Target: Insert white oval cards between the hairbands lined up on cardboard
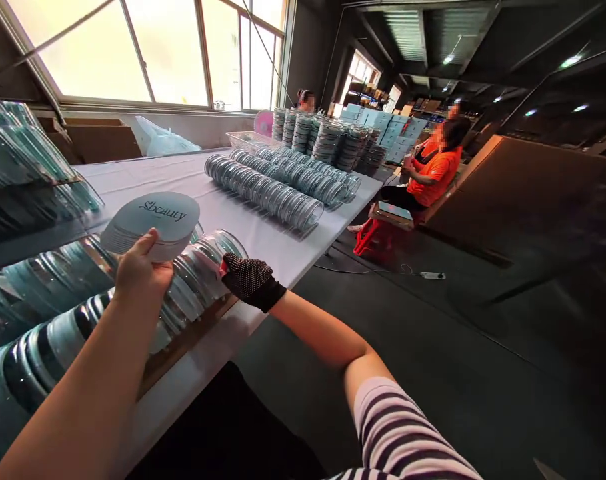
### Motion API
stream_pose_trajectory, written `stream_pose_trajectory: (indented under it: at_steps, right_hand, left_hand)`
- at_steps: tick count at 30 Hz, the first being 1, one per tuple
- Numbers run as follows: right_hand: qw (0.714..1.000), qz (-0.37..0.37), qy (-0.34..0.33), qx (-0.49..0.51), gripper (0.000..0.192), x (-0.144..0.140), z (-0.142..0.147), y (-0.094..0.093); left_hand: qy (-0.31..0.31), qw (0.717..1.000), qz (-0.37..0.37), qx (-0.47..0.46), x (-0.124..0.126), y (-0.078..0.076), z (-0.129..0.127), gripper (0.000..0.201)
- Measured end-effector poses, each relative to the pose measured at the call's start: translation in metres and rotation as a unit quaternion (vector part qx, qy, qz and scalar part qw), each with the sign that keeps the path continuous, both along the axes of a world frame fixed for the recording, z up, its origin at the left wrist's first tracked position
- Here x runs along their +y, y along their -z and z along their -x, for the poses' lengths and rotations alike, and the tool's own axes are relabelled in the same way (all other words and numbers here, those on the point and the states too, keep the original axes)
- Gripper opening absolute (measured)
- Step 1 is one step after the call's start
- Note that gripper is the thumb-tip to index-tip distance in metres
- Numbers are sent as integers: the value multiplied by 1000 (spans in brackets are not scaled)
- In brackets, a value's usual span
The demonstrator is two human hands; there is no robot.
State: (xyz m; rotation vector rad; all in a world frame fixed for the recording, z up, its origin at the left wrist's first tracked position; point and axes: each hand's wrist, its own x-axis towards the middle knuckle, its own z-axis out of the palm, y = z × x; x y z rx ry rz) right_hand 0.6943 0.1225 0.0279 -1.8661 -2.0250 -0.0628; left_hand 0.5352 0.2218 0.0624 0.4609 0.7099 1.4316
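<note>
My bare left hand (pixel 145 267) grips a fanned stack of round white cards (pixel 155 223); the top one is printed with "beauty" lettering. Below it runs a row of round glass discs (pixel 193 283) standing on edge along the table's near side. At the front end of that row is my right hand (pixel 247 277), in a black dotted fingerless glove. Its fingers are curled at the rim of the foremost glass disc (pixel 227 247). The fingertips are partly hidden, but they appear closed on that rim.
Across the white-covered table (pixel 177 180) lie more rows of glass discs (pixel 263 190), with tall stacks (pixel 327 137) behind them. A white basket (pixel 253 141) stands at the back. Glass on a raised shelf (pixel 27 160) fills the left. People in orange (pixel 440 173) sit beyond the table.
</note>
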Motion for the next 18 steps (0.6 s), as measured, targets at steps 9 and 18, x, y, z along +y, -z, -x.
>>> stream_pose_trajectory:
  at_steps: [9,18]
  right_hand:
    - [996,88,5,-8,30,13,15,15]
    - [838,307,-153,426,37,27,2,5]
  left_hand:
    - [-46,996,64,-50,8,-3,-3,23]
    - [-80,995,2,-60,10,5,-5,36]
